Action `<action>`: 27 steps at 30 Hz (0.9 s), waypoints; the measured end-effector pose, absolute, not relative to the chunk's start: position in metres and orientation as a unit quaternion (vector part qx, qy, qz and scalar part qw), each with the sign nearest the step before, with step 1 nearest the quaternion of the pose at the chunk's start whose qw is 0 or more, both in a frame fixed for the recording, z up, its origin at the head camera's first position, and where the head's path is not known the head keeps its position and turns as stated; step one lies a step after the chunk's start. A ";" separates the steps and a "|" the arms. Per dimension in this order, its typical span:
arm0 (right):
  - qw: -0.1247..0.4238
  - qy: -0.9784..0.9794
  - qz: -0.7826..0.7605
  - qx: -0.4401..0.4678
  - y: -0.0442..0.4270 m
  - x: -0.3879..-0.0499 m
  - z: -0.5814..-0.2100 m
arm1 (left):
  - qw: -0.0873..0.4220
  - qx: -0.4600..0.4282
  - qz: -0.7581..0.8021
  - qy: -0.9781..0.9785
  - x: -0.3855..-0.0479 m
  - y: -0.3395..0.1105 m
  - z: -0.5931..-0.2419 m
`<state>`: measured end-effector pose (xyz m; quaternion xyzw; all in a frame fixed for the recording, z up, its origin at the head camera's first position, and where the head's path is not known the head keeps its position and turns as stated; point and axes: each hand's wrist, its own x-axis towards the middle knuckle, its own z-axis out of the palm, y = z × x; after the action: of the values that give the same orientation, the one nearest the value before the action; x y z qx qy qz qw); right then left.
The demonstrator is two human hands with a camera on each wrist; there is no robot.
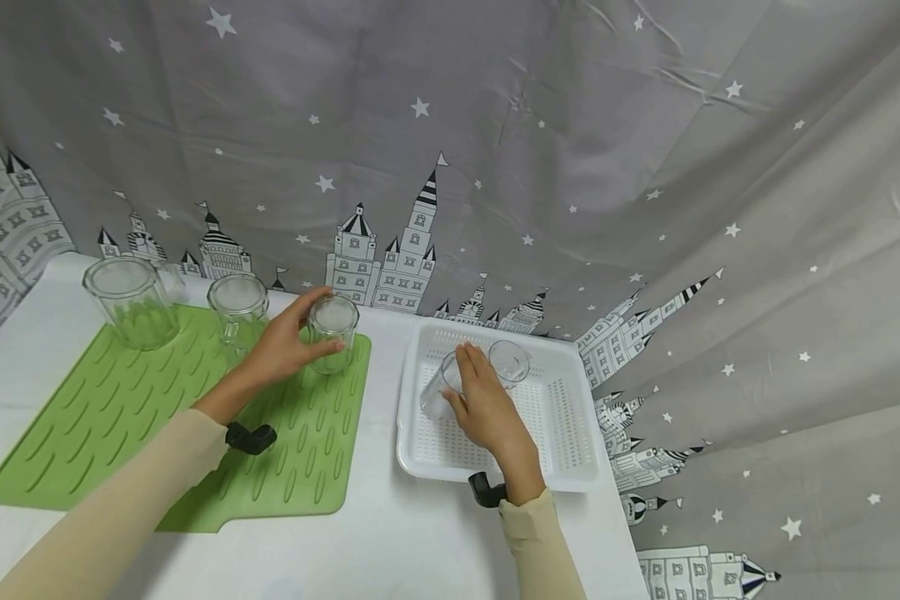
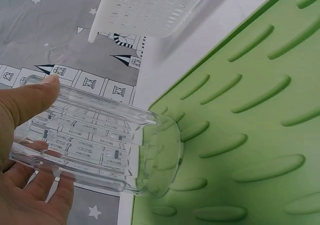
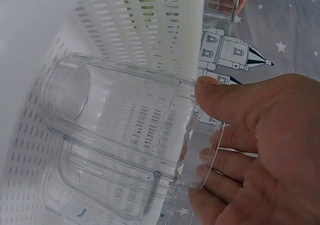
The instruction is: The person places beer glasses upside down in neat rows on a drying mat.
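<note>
My left hand point(image 1: 294, 339) holds a clear faceted glass point(image 1: 334, 329) near its upper end, thumb on one side and fingers on the other. The glass stands upright at the back right of a green drying mat point(image 1: 300, 450); the left wrist view shows its thick base point(image 2: 162, 157) against the mat. Over the white basket point(image 1: 585, 417), my right hand point(image 1: 487, 408) grips a clear glass mug point(image 3: 120, 110) by its rim, thumb opposite the fingers. The mug is inside the basket, its handle point(image 3: 107, 185) visible in the right wrist view. Another clear glass point(image 1: 510, 362) stands beside it there.
A large clear glass point(image 1: 135, 304) and a clear mug point(image 1: 237, 308) stand on the mat's back left part, with another clear vessel point(image 1: 172, 283) partly hidden behind the large one. A grey patterned curtain point(image 1: 525, 167) hangs behind the white-covered table point(image 1: 390, 533).
</note>
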<state>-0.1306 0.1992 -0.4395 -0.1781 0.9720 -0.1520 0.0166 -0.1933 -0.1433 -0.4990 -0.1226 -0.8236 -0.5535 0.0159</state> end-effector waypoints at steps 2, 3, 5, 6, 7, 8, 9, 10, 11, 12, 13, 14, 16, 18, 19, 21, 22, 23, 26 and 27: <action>0.017 0.972 -0.151 -0.179 0.199 -0.130 -0.440 | 0.021 -0.123 -0.555 -0.823 -0.191 -0.145 -0.502; 0.016 0.972 -0.151 -0.180 0.199 -0.130 -0.440 | 0.023 -0.124 -0.557 -0.821 -0.190 -0.145 -0.503; 0.016 0.972 -0.151 -0.180 0.198 -0.130 -0.440 | 0.029 -0.127 -0.560 -0.818 -0.189 -0.148 -0.507; 0.015 0.971 -0.152 -0.181 0.198 -0.130 -0.439 | 0.032 -0.128 -0.560 -0.818 -0.188 -0.149 -0.509; 0.013 0.971 -0.153 -0.183 0.198 -0.130 -0.439 | 0.035 -0.130 -0.561 -0.817 -0.187 -0.150 -0.510; 0.012 0.971 -0.153 -0.183 0.198 -0.130 -0.439 | 0.037 -0.131 -0.561 -0.817 -0.185 -0.151 -0.511; 0.012 0.971 -0.155 -0.183 0.198 -0.130 -0.439 | 0.040 -0.131 -0.562 -0.816 -0.184 -0.152 -0.512; 0.013 0.971 -0.156 -0.182 0.198 -0.130 -0.439 | 0.042 -0.132 -0.562 -0.815 -0.182 -0.154 -0.514; 0.015 0.971 -0.157 -0.181 0.198 -0.130 -0.438 | 0.044 -0.132 -0.562 -0.815 -0.180 -0.155 -0.515; 0.014 0.971 -0.157 -0.181 0.198 -0.130 -0.438 | 0.047 -0.134 -0.563 -0.814 -0.178 -0.156 -0.515; 0.015 0.971 -0.158 -0.180 0.198 -0.130 -0.439 | 0.051 -0.136 -0.562 -0.815 -0.176 -0.157 -0.516; 0.014 0.970 -0.159 -0.181 0.198 -0.130 -0.438 | 0.053 -0.136 -0.560 -0.816 -0.173 -0.159 -0.517; 0.013 0.970 -0.159 -0.183 0.198 -0.130 -0.439 | 0.057 -0.136 -0.554 -0.819 -0.168 -0.162 -0.518; 0.010 0.970 -0.160 -0.185 0.199 -0.130 -0.438 | 0.061 -0.134 -0.547 -0.824 -0.163 -0.164 -0.520; 0.010 0.970 -0.161 -0.184 0.199 -0.130 -0.438 | 0.062 -0.132 -0.543 -0.827 -0.160 -0.165 -0.521; 0.009 0.969 -0.162 -0.184 0.199 -0.130 -0.438 | 0.064 -0.130 -0.540 -0.829 -0.155 -0.168 -0.522; 0.010 0.970 -0.162 -0.183 0.199 -0.129 -0.438 | 0.066 -0.130 -0.540 -0.829 -0.152 -0.169 -0.523; 0.010 0.969 -0.163 -0.183 0.199 -0.129 -0.438 | 0.068 -0.130 -0.538 -0.830 -0.149 -0.170 -0.523; 0.009 0.969 -0.162 -0.184 0.199 -0.129 -0.438 | 0.077 -0.127 -0.535 -0.832 -0.139 -0.174 -0.524; 0.009 0.970 -0.161 -0.184 0.200 -0.130 -0.439 | 0.079 -0.124 -0.533 -0.833 -0.135 -0.175 -0.524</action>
<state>-0.1298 0.1995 -0.4389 -0.1845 0.9695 -0.1609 0.0086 -0.1354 -0.1755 -0.5238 -0.1241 -0.8330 -0.5334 0.0786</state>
